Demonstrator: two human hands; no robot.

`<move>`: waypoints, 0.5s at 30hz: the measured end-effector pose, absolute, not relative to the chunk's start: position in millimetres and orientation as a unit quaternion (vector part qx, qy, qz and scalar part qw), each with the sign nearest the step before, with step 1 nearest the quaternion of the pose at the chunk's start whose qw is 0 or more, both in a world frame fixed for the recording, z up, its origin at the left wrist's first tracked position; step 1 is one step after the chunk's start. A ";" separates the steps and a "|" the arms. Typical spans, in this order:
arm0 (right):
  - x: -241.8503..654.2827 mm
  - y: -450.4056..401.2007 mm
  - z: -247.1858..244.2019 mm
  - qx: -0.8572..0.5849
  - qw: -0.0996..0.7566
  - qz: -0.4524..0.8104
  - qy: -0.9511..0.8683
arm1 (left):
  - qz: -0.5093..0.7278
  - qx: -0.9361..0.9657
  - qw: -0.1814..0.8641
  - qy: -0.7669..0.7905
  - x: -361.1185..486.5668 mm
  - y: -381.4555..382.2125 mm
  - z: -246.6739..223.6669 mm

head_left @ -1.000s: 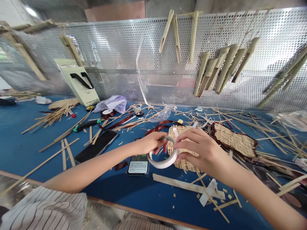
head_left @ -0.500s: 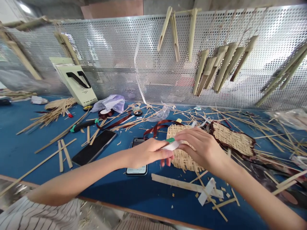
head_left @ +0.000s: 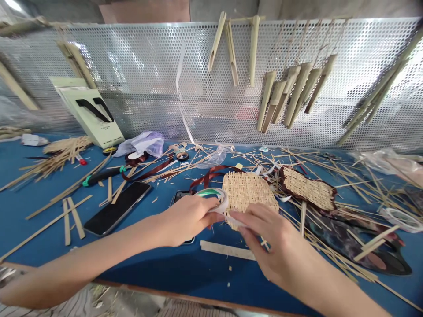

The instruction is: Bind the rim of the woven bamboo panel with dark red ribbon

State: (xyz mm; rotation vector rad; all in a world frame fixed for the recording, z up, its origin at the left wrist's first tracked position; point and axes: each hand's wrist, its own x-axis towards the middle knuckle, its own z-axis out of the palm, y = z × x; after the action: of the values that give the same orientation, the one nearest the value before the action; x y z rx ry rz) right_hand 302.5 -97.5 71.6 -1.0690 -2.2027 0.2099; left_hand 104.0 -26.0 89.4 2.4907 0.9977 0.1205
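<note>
A left hand (head_left: 187, 219) grips a roll of tape (head_left: 224, 198) above the worktop (head_left: 148, 273), apparently steadying it while the right hand (head_left: 267, 233) pinches the tape's loose end between its fingers. A woven bamboo mat (head_left: 249, 191) lies just beyond, seemingly kept within reach.

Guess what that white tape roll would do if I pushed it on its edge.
The tape roll would probably roll, since it is round. It seems light: the left hand grips it with just its fingers. Its pulled-out strip looks thin, so likely floppy.
</note>
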 end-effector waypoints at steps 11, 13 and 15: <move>296.0 -129.9 75.3 -0.342 0.413 -0.043 -0.843 | -0.035 0.930 0.282 0.232 107.6 -74.6 119.3; 295.3 -136.2 74.0 -0.367 0.397 -0.064 -0.839 | -0.022 0.928 0.285 0.240 107.3 -76.6 119.6; 294.4 -142.7 72.6 -0.382 0.385 -0.102 -0.834 | 0.010 0.924 0.306 0.230 105.9 -77.1 117.9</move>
State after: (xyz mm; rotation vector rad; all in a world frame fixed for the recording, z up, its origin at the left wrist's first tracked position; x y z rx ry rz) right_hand 294.4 -142.7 72.6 -0.9739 -2.1252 -0.2595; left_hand 105.9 -77.1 117.9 2.4449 0.6099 0.0278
